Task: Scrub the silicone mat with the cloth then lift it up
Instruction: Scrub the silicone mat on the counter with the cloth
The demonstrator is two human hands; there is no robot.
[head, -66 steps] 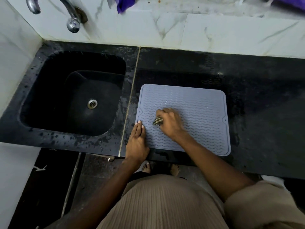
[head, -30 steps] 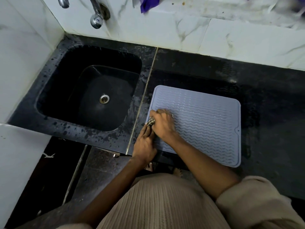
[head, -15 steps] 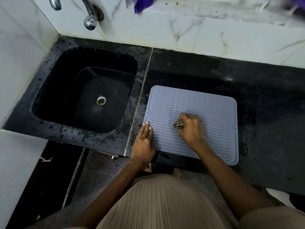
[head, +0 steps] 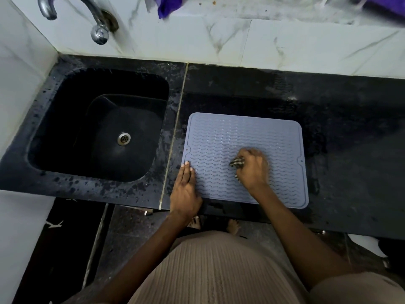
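Observation:
A grey-blue silicone mat (head: pixel 252 132) with a wavy ribbed surface lies flat on the black countertop (head: pixel 350 150), right of the sink. My right hand (head: pixel 254 167) presses a small striped cloth (head: pixel 237 164) onto the middle of the mat, fingers closed around it; most of the cloth is hidden under the hand. My left hand (head: pixel 185 189) lies flat, fingers together, on the mat's near-left corner and holds it down.
A black sink (head: pixel 54 154) with a metal drain (head: pixel 124 138) sits to the left, a chrome tap (head: pixel 96 25) above it. White marble wall tiles run behind the counter. Purple fabric (head: pixel 168 5) hangs at the top. The counter's front edge is just below the mat.
My right hand with the cloth has slid from the mat's left edge to its middle. The left hand stays on the near-left corner.

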